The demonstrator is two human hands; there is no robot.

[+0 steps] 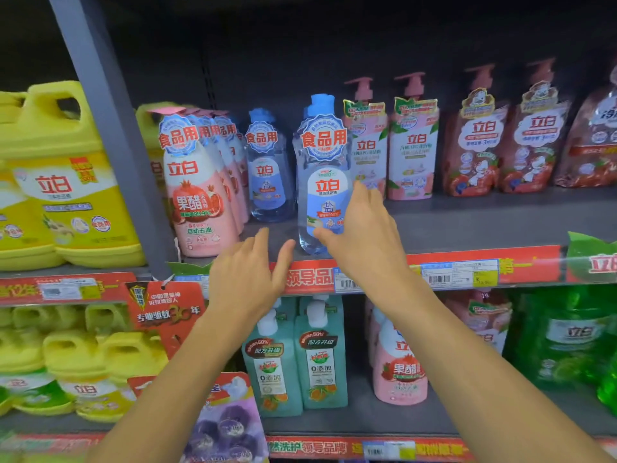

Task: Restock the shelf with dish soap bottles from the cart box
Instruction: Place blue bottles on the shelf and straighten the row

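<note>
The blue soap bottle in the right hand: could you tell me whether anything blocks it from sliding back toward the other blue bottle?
Nothing visible does. The front blue bottle, gripped by the right hand, has bare shelf behind it up to the rear blue bottle. The left hand hovers open at the shelf edge.

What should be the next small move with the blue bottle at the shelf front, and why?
Probably the right hand, gripping the blue bottle, should slide it back toward the second blue bottle: it stands near the shelf edge, ahead of that one. The left hand is open.
</note>
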